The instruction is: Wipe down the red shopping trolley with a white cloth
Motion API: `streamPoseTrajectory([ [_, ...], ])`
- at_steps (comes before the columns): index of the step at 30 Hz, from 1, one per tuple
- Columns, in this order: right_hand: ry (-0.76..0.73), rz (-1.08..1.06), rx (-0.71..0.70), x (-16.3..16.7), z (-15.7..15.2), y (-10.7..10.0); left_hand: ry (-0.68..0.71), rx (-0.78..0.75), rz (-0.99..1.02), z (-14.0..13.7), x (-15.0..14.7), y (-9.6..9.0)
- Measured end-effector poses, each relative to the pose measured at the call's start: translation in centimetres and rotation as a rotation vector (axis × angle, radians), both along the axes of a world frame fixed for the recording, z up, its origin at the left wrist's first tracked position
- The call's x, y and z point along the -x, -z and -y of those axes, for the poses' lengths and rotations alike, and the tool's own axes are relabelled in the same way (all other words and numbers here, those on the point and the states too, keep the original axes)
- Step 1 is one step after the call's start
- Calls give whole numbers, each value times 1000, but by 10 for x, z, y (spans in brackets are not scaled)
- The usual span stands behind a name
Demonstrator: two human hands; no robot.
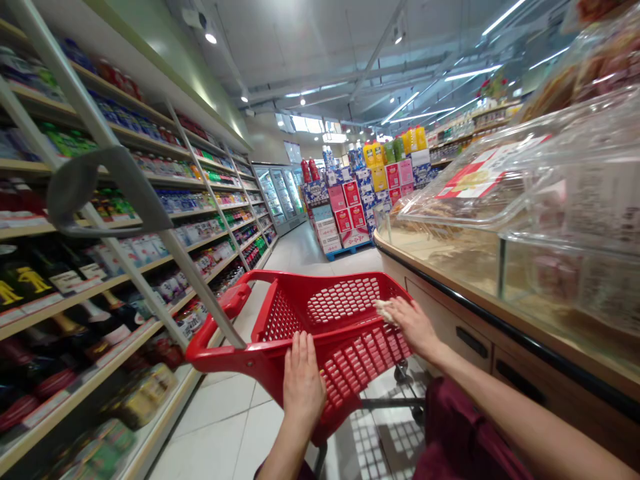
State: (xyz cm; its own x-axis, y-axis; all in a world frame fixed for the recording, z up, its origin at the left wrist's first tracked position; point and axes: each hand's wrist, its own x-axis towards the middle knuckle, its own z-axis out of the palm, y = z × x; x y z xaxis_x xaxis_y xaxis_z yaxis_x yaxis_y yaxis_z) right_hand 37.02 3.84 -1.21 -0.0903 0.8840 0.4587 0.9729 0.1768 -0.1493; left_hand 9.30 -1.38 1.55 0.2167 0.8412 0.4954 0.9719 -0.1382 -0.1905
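Note:
A red plastic shopping cart (pixel 340 283) with perforated walls stands in front of me, seen from its side. My left hand (pixel 303 377) lies on the near side wall, fingers stretched out flat near the rim and holding nothing. At the cart's right end my right hand (pixel 413 325) presses a crumpled whitish cloth (pixel 384 311) to the rim. Part of that cloth is hidden under the fingers. The grey handle (pixel 113 190) on its metal posts rises at the left.
Shelves of bottles (pixel 117 307) line the left side. Plastic food boxes (pixel 480 180) sit on a black-edged counter (pixel 445 287) close on the right. Ahead, stacked cartons (pixel 350 213) stand on a blue pallet (pixel 345 251). Tiled floor (pixel 220 413) runs below.

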Motion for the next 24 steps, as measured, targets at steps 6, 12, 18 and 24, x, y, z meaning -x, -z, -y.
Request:
streamPoseTrajectory([
  [6,78,-21,-9,12,6,0,-21,-19,23,-2,-1,1],
  [12,-20,28,-42,20,9,6,-4,20,21,1,0,-1],
  [18,187,2,31,7,6,7,-25,4,22,-1,-5,4],
  [24,50,49,-41,15,8,7,12,10,11,2,-4,0],
])
